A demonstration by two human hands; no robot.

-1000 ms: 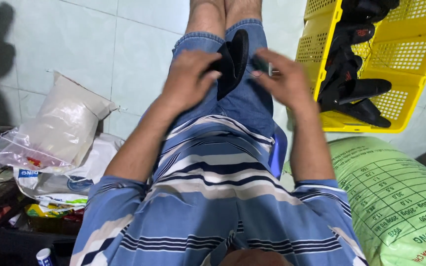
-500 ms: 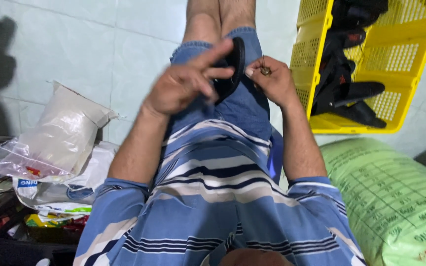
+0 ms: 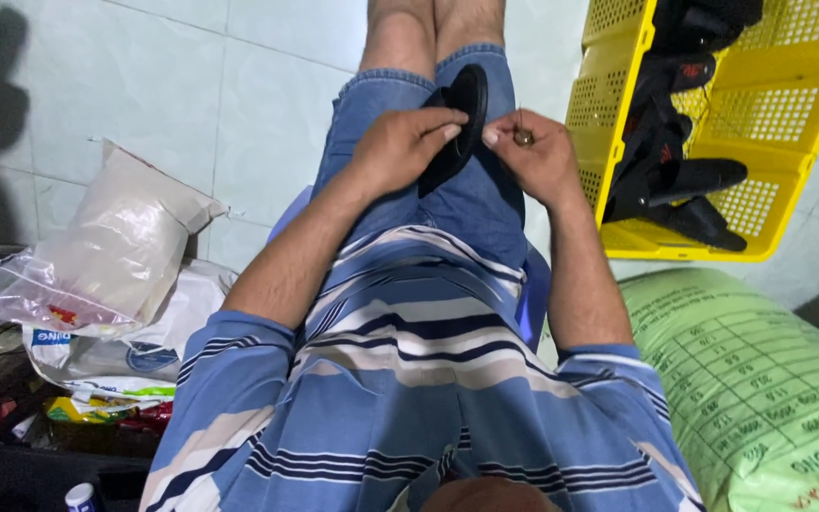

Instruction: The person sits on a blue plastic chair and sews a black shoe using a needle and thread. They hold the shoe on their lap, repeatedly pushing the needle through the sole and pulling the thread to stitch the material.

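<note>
Left hand: the left hand (image 3: 400, 142) grips the black sandal sole (image 3: 460, 118), fingers curled over its edge
Right hand: the right hand (image 3: 533, 152) is pinched closed at the sole's right rim; what it pinches is too small to tell
Sole: on edge over the lap
Nearby: yellow crate (image 3: 770, 114) of black sandals to the right

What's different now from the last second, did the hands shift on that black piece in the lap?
The left hand, lifted with fingers spread half a second ago, has come back down onto the flat black rubber piece on the lap. The right hand has closed in, pinching something small against its edge. The yellow plastic crate of black pieces, green printed sack and white plastic bag are unchanged.
</note>
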